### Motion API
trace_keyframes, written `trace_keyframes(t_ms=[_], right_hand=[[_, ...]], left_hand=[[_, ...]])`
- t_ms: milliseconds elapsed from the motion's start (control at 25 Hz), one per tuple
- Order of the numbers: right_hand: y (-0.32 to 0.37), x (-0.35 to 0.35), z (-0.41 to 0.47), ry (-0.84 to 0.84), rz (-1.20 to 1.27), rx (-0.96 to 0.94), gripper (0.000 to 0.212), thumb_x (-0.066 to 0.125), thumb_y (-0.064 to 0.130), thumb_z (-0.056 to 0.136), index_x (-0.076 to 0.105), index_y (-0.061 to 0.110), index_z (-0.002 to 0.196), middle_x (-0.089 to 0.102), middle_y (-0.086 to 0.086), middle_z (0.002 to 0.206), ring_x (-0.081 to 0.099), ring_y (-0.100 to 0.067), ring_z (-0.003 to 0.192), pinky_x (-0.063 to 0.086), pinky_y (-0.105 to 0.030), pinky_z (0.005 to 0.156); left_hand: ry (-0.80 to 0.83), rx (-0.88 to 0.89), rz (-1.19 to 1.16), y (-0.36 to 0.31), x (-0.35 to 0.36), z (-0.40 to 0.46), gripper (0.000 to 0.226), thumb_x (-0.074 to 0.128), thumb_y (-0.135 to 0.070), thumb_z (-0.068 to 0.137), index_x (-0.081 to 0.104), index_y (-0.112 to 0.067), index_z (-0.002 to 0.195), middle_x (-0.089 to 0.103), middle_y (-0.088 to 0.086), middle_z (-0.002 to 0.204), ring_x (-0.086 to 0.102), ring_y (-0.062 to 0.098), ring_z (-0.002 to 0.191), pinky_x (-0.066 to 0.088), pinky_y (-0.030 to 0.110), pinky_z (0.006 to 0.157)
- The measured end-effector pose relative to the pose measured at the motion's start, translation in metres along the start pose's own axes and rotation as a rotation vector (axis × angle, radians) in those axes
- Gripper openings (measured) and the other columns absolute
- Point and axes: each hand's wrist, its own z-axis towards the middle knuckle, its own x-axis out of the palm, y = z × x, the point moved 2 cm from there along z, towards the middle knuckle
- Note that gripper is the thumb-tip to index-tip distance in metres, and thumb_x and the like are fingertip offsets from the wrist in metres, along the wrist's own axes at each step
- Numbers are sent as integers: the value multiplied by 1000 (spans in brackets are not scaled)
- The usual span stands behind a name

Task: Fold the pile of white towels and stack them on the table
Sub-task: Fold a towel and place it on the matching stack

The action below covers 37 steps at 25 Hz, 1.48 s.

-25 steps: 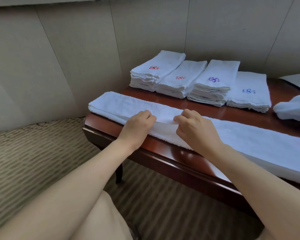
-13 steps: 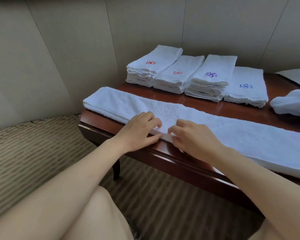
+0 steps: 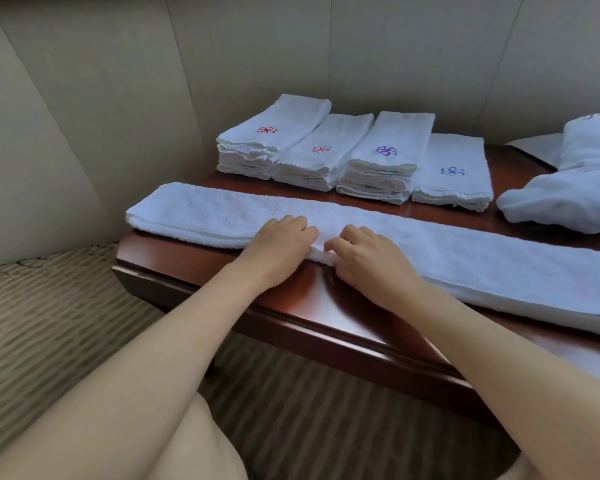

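The long towel [image 3: 430,251], folded lengthwise into a narrow white band, lies flat along the near edge of the table [image 3: 201,261], running from the left corner off toward the right. Both hands sit at its near hem, close together near the middle of the band's visible length. The left hand [image 3: 278,244] lies palm down on the cloth, its fingers bent at the knuckles and its fingertips curled onto the hem; whether the thumb is tucked under the edge cannot be told. The right hand [image 3: 368,258] is just beside it, fingers curled, pinching a small lifted bit of the hem between thumb and forefinger. Both forearms reach in from the bottom of the view over the table's dark red-brown lip.

Beyond the band, against the padded wall [image 3: 222,64], four stacks of folded towels stand side by side and touching. The leftmost stack [image 3: 271,140] bears a red emblem on top, the second stack [image 3: 323,150] a smaller red one, the third stack [image 3: 388,147] a purple one, and the fourth stack [image 3: 454,168], the lowest, a blue one. To the right, well apart from the stacks, a loose heap of unfolded towels [image 3: 568,199] rests on the tabletop. Striped carpet [image 3: 49,323] covers the floor to the left of the table and under it.
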Motion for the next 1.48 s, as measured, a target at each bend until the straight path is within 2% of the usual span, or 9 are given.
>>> trace_keyframes(t_ms=[120,280,440,680,840,1000,1120,1320,1480], right_hand=[[-18,-13,-31,41,-63,92,29,46,23,93,53,18,120,52,-3,115,50,-26,107,41,-36,82],[-47,-22,-68,-51,18,147,27,60,29,91,63,14,113,59,-7,107,56,-32,98,43,-38,74],[-65,-19,-87,-119,13,178,9,70,9,81,67,8,89,61,-10,86,59,-35,77,45,-36,54],[-67,-24,-98,-234,-7,61,28,80,-7,60,69,7,82,60,-8,78,57,-28,63,41,-28,40],[-78,-21,-107,-169,31,31,28,79,4,66,70,12,91,61,-6,83,58,-28,66,44,-32,53],[-114,-34,-131,-126,4,167,31,72,24,72,68,15,101,62,-6,93,60,-31,80,41,-34,63],[-130,-41,-146,-154,34,294,19,69,13,75,69,12,94,61,-8,91,60,-34,80,44,-35,63],[-118,-48,-163,-335,-38,130,20,51,11,76,70,9,78,62,-6,79,58,-25,62,45,-30,44],[-127,-48,-176,-259,57,198,33,47,36,87,72,16,88,64,0,86,60,-22,73,47,-33,59]], left_hand=[[30,-15,-61,-10,-9,-5,17,47,-20,91,52,-11,105,48,7,103,47,25,97,35,33,80],[17,114,-190,-52,-11,1,31,49,-33,96,53,-19,124,50,3,115,48,21,106,34,30,84],[-29,130,-286,-68,-4,13,24,54,-25,95,60,-15,116,54,5,110,51,23,102,36,30,80],[-87,122,-329,-75,0,22,18,56,5,80,56,-8,93,48,5,88,49,26,88,36,32,65],[47,130,-393,-79,-6,26,15,55,-25,82,56,-15,93,46,-1,88,47,21,89,41,33,78],[-59,308,-416,-122,-13,30,45,48,-46,82,60,-17,114,57,4,110,53,21,99,43,36,85],[10,372,-342,-154,-1,40,46,42,-41,95,52,-16,133,50,8,137,47,24,125,39,39,99],[-153,406,-483,-163,5,47,36,52,4,79,70,-7,109,69,12,108,67,30,96,56,39,76],[-191,433,-517,-165,-3,48,28,50,-16,84,73,-9,96,72,4,99,66,23,90,55,35,74]])
